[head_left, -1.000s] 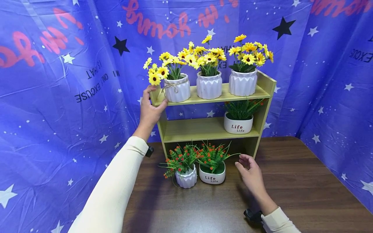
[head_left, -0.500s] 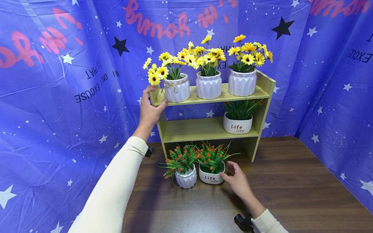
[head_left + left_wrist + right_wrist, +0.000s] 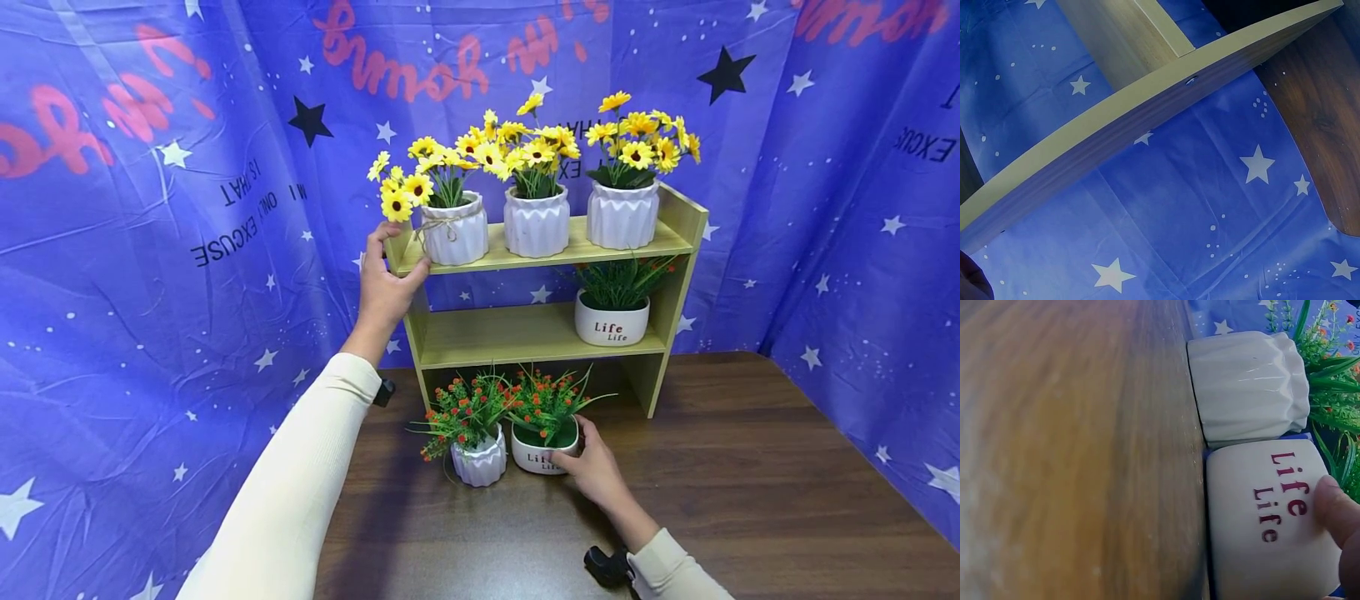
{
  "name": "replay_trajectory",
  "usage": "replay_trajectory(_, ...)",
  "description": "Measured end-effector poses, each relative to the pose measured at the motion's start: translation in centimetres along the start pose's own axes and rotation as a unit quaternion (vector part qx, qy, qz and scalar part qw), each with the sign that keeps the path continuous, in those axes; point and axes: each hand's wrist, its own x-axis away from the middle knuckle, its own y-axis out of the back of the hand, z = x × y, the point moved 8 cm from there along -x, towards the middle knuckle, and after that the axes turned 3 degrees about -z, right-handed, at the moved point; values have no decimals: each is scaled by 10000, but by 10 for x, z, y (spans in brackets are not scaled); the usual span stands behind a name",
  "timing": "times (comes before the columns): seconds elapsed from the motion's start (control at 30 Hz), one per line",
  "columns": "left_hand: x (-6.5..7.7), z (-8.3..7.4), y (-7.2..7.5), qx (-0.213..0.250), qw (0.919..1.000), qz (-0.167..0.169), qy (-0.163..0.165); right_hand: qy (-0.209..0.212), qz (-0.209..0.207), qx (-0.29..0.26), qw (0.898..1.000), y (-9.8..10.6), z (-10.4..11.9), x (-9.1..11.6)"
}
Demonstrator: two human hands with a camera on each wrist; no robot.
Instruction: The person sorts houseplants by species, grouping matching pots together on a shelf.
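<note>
In the head view, my right hand (image 3: 596,471) holds the right end of a white "Life" flowerpot (image 3: 528,457) standing on the table with green leaves and small red flowers. The thumb presses the front of this pot (image 3: 1241,562) in the right wrist view; the other fingers are mostly hidden. Beside it stands a white fluted flowerpot (image 3: 480,462) with a similar plant. My left hand (image 3: 382,283) grips the upper left side of a wooden shelf (image 3: 495,333), thumb at the front. Only a dark bit of that hand shows in the left wrist view, near the side panel (image 3: 1085,122).
Three white pots of yellow flowers, such as the middle pot (image 3: 537,223), line the top board. Another "Life" pot (image 3: 611,325) sits at the right of the middle board. A blue star-printed curtain (image 3: 225,333) hangs behind the brown table (image 3: 750,483).
My right hand has moved left from beside the shelf's right foot to the "Life" flowerpot and taken hold of its right end. The left hand stays on the shelf.
</note>
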Motion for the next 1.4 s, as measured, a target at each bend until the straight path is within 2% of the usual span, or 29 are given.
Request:
replay_trajectory(0.2,1,0,0,-77,10000,40,-20,41,-13,-63,10000,14,13,6)
replay_trajectory(0.43,0,-1,3,-120,9999,50,10,325,-57,11,9995,48,51,14)
replay_trajectory(0.5,-1,-1,4,-135,9999,27,-5,404,-121,127,9990,57,62,12)
replay_trajectory(0.7,-1,0,4,-164,9999,24,23,618,-53,-336,9975,76,94,-1)
replay_trajectory(0.83,0,2,3,-221,9997,50,62,811,28,-329,9962,85,114,-13)
replay_trajectory(0.93,0,1,2,-252,9996,65,53,864,37,-167,9961,86,124,-26)
replay_trajectory(1.03,-1,0,4,-184,9998,-21,-13,896,153,-155,9957,78,130,-41)
replay_trajectory(1.2,-1,-1,4,-20,9999,-71,-75,998,375,-605,9925,60,135,-60)
replay_trajectory(1.4,1,0,2,-86,10000,-30,-39,1111,319,-873,9894,51,139,-77)
